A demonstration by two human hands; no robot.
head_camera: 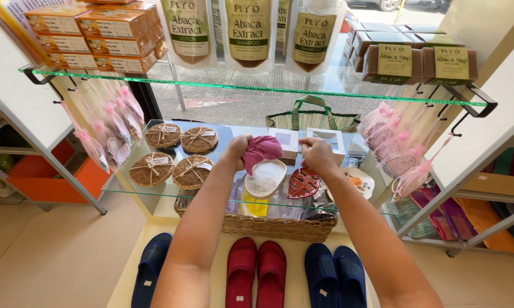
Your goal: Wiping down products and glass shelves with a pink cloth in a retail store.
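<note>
My left hand (235, 149) grips a pink cloth (261, 151) over the lower glass shelf (154, 191). Just below the cloth lies an oval cream dish (265, 178). My right hand (317, 155) hovers to the right of the cloth, its fingers curled, above a red leaf-shaped openwork piece (303, 183). Whether the right hand touches anything I cannot tell. Two small white boxes (327, 138) stand behind the hands.
Round woven coasters (172, 155) tied with string lie at the shelf's left. A wicker basket (280, 226) sits under the glass, with red slippers (256, 274) and blue slippers (335, 276) below. The upper glass shelf (251, 85) carries pouches, orange boxes and soap bars. Pink sachets (396, 145) hang at both sides.
</note>
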